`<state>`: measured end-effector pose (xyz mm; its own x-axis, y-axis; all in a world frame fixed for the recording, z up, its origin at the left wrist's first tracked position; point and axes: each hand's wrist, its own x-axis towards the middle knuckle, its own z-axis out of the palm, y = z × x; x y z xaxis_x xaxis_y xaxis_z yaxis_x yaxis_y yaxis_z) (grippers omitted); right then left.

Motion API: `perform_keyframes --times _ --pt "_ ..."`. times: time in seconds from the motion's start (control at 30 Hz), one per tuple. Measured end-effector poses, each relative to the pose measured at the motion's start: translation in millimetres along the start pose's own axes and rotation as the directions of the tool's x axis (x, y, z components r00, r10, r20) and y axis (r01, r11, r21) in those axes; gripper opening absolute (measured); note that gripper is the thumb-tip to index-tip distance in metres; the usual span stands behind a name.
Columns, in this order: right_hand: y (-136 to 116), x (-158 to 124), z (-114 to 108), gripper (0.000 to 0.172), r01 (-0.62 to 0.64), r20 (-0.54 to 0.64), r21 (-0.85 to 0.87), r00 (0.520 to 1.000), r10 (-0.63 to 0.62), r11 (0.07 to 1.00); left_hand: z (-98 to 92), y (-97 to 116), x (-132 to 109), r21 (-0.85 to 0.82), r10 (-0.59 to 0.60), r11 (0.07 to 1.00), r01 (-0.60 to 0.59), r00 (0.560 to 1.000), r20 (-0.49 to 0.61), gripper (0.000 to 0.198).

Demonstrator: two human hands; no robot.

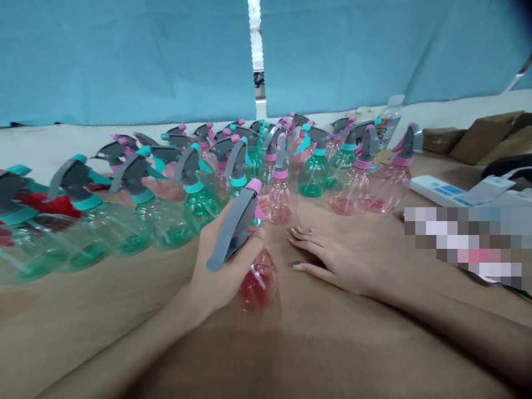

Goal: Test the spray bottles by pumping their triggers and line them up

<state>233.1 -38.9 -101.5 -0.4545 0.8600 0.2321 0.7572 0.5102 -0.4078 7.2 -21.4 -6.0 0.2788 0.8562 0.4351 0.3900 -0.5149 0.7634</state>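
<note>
My left hand [220, 271] is wrapped around the neck of a pink spray bottle [260, 282], which stands in front of me. Its grey trigger head with a pink nozzle rises above my fingers. To the right, my right hand [328, 257] lies flat on the brown tabletop [324, 349], fingers stretched out and holding nothing. Just beyond the hands stands another pink spray bottle [281, 199]. Close behind my left hand is a green spray bottle [203, 208].
Several green and pink spray bottles line the left and back; a clear green one [89, 238] is among them. A labelled plastic bottle [389, 124], cardboard boxes [482, 136] and a white power strip [436, 188] lie right. Blue sheeting [145, 61] hangs behind.
</note>
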Motion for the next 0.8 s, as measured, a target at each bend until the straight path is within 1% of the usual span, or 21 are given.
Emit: perform_keyframes --times 0.07,0.2,0.37,0.5,0.7,0.8 --pt "0.4 -0.1 0.5 0.059 0.0 -0.011 0.012 1.0 0.0 1.0 0.8 -2.7 -0.3 -0.015 0.011 1.0 -0.011 1.0 0.002 0.019" --pt "0.7 -0.2 0.5 0.059 0.004 -0.009 0.016 1.0 -0.003 1.0 1.4 -4.1 -1.3 -0.058 0.009 0.998 -0.007 0.999 0.034 0.032" --pt "-0.4 0.0 -0.6 0.058 0.01 -0.012 0.013 1.0 -0.01 1.0 0.8 -2.3 -2.0 -0.038 -0.037 0.999 0.038 0.999 0.039 0.022" --pt "-1.2 0.2 -0.8 0.058 0.008 -0.009 -0.001 1.0 -0.008 1.0 0.8 -2.3 -1.4 -0.037 -0.027 0.999 0.028 0.999 0.023 0.023" --pt "-0.7 0.4 -0.5 0.058 0.012 -0.009 -0.016 1.0 -0.012 1.0 0.8 -3.0 -1.6 -0.04 -0.026 0.999 0.027 0.999 0.044 0.019" --pt "0.1 0.4 0.1 0.06 0.014 -0.004 -0.018 1.0 -0.014 1.0 0.8 -3.6 -2.0 -0.026 -0.034 0.999 0.034 0.999 0.037 0.016"
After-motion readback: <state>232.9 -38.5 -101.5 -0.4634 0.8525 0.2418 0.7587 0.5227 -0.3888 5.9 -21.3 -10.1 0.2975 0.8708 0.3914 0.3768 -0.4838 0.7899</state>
